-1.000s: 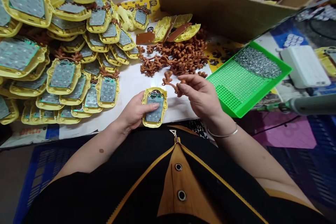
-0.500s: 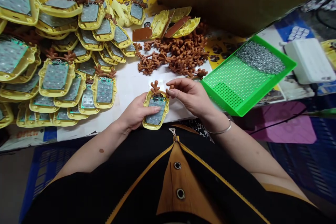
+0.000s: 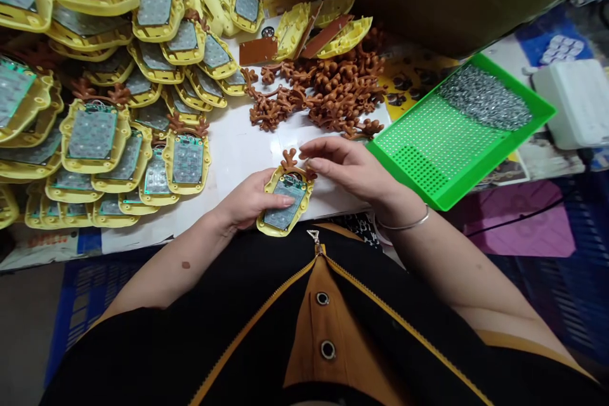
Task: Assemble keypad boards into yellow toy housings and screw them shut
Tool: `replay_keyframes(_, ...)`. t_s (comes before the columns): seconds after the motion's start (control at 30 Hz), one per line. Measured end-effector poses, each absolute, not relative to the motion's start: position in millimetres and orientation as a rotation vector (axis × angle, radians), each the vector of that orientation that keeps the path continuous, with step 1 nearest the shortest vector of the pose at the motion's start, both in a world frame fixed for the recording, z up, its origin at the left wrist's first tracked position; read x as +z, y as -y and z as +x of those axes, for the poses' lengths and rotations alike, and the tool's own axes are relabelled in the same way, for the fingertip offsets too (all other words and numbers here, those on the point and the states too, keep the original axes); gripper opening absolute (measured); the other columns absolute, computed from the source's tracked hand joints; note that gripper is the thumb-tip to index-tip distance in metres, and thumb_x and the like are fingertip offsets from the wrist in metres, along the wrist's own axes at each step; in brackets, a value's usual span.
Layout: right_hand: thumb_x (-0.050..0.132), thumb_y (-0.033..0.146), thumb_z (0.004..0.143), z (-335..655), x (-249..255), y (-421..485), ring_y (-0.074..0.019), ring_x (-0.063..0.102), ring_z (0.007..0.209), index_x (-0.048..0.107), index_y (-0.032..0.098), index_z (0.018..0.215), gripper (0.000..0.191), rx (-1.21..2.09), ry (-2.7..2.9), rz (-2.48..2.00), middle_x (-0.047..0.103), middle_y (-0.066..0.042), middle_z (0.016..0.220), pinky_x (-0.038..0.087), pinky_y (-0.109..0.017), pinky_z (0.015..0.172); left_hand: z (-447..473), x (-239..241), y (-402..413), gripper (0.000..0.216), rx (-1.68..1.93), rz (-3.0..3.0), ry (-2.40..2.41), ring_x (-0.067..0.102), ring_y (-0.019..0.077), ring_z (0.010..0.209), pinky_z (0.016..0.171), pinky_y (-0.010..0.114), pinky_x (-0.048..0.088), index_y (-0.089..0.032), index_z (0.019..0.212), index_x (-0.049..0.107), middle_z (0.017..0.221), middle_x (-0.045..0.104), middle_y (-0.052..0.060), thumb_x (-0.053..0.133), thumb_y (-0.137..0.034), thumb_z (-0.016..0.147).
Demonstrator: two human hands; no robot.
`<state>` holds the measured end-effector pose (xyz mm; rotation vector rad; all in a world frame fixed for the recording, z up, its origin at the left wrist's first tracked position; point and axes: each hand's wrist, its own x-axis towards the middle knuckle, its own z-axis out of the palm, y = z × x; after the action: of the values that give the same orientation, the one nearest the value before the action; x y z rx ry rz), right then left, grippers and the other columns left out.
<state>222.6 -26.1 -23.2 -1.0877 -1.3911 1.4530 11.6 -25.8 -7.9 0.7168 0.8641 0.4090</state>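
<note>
In my left hand [image 3: 247,200] is a yellow plastic shell half [image 3: 270,227] with a grey-covered circuit board [image 3: 280,210] inside it. The thumb lies across the board and the fingers go behind the shell. A brown antler piece [image 3: 289,158] sits at the shell's top end, its left branch pointing up. My right hand [image 3: 349,168] hovers at the right branch, thumb tip close beside it and fingers curved but apart. Whether the thumb touches the branch I cannot tell. Beyond both hands lies a heap of loose brown antlers [image 3: 333,92].
Stacked yellow shells with boards and antlers [image 3: 95,136] fill the left side. A green perforated tray [image 3: 409,181] at the right holds many small metal screws [image 3: 485,98]. Behind stand a cardboard box [image 3: 404,0] and loose yellow shells [image 3: 292,32]; a white box [image 3: 571,101] is far right.
The right fingers have loosened from the antler's right branch, which now sits lower against the shell. The held shell has tilted slightly clockwise. The view has shifted a little.
</note>
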Motion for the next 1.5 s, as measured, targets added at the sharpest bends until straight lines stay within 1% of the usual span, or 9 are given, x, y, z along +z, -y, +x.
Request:
replay_keyframes(0.07, 0.077, 0.047, 0.079, 220.4, -19.3, 21.7, -0.015, 0.067, 0.09, 0.066, 0.019, 0.11, 0.043, 1.507, 1.333, -1.044, 0.072, -0.006, 0.104, 0.057, -0.031, 0.079, 14.0, -7.9, 26.1, 0.044, 0.405, 0.733, -0.856, 0.066, 0.0174, 0.074, 0.072, 0.031, 0.052, -0.013, 0.096, 0.068, 0.084, 0.071, 0.004, 0.087, -0.02, 0.057)
replay_keyframes(0.2, 0.077, 0.036, 0.077, 211.9, -13.2, 16.9, -0.0133, 0.062, 0.075, 0.067, 0.016, 0.099, 0.032, 1.545, 1.381, -1.058, 0.07, -0.003, 0.087, 0.053, -0.03, 0.069, 15.8, -9.2, 27.2, 0.044, 0.393, 0.748, -0.866, 0.065, 0.0166, 0.074, 0.072, 0.031, 0.052, -0.014, 0.096, 0.067, 0.085, 0.07, 0.003, 0.087, -0.02, 0.058)
replay_keyframes(0.37, 0.063, 0.018, 0.079, 206.3, -1.7, 21.2, -0.0154, 0.058, 0.076, 0.063, 0.018, 0.086, 0.007, 1.054, 1.814, -1.197, 0.067, -0.004, 0.084, 0.048, -0.032, 0.073, 14.9, -12.6, 26.1, 0.043, 0.379, 0.808, -0.88, 0.063, 0.0157, 0.074, 0.07, 0.028, 0.05, -0.014, 0.095, 0.065, 0.082, 0.069, 0.002, 0.087, -0.022, 0.058)
replay_keyframes(0.47, 0.059, 0.013, 0.076, 204.9, 0.0, 20.3, -0.0169, 0.056, 0.077, 0.06, 0.018, 0.082, 0.008, 0.884, 1.937, -1.267, 0.065, -0.004, 0.082, 0.045, -0.033, 0.075, 15.7, -13.8, 24.5, 0.043, 0.365, 0.844, -0.877, 0.061, 0.0142, 0.072, 0.068, 0.027, 0.049, -0.013, 0.094, 0.064, 0.08, 0.067, 0.001, 0.088, -0.022, 0.059)
replay_keyframes(0.6, 0.063, 0.018, 0.073, 204.1, -5.1, 15.4, -0.0145, 0.052, 0.066, 0.056, 0.018, 0.08, 0.01, 1.141, 1.766, -1.342, 0.06, -0.001, 0.074, 0.044, -0.03, 0.065, 15.0, -14.5, 23.8, 0.044, 0.367, 0.878, -0.84, 0.061, 0.0142, 0.075, 0.072, 0.027, 0.049, -0.013, 0.096, 0.063, 0.084, 0.067, 0.001, 0.087, -0.023, 0.061)
replay_keyframes(0.9, 0.071, 0.034, 0.077, 210.4, -6.9, 18.9, -0.0137, 0.055, 0.073, 0.058, 0.019, 0.088, 0.023, 1.298, 1.548, -1.104, 0.061, -0.001, 0.08, 0.046, -0.031, 0.069, 14.1, -10.2, 29.2, 0.049, 0.404, 0.806, -0.769, 0.064, 0.0148, 0.08, 0.075, 0.028, 0.051, -0.015, 0.106, 0.063, 0.091, 0.07, 0.004, 0.087, -0.024, 0.064)
replay_keyframes(1.2, 0.068, 0.039, 0.085, 208.7, 17.1, 6.8, -0.0131, 0.059, 0.074, 0.064, 0.019, 0.103, 0.027, 1.199, 1.655, -1.096, 0.068, -0.003, 0.09, 0.05, -0.029, 0.068, 11.4, 2.9, 15.3, 0.052, 0.511, 0.78, -0.817, 0.065, 0.0135, 0.074, 0.069, 0.025, 0.052, -0.015, 0.105, 0.064, 0.087, 0.071, 0.001, 0.089, -0.023, 0.061)
replay_keyframes(1.3, 0.067, 0.041, 0.087, 223.7, 36.7, -20.4, -0.0144, 0.062, 0.077, 0.065, 0.02, 0.107, 0.03, 0.952, 1.759, -1.176, 0.069, -0.004, 0.095, 0.051, -0.031, 0.071, 9.5, 7.2, 6.1, 0.052, 0.579, 0.7, -0.87, 0.067, 0.0154, 0.072, 0.068, 0.028, 0.054, -0.015, 0.104, 0.063, 0.087, 0.072, 0.003, 0.089, -0.024, 0.06)
replay_keyframes(1.5, 0.058, 0.023, 0.088, 241.4, 54.0, -121.3, -0.0247, 0.064, 0.088, 0.07, 0.019, 0.09, 0.013, 0.23, 2.119, -1.657, 0.071, -0.011, 0.094, 0.049, -0.041, 0.082, 9.1, -2.0, -3.3, 0.05, 0.597, 0.544, -0.939, 0.069, 0.0166, 0.071, 0.068, 0.029, 0.056, -0.015, 0.101, 0.063, 0.086, 0.073, 0.005, 0.089, -0.021, 0.058)
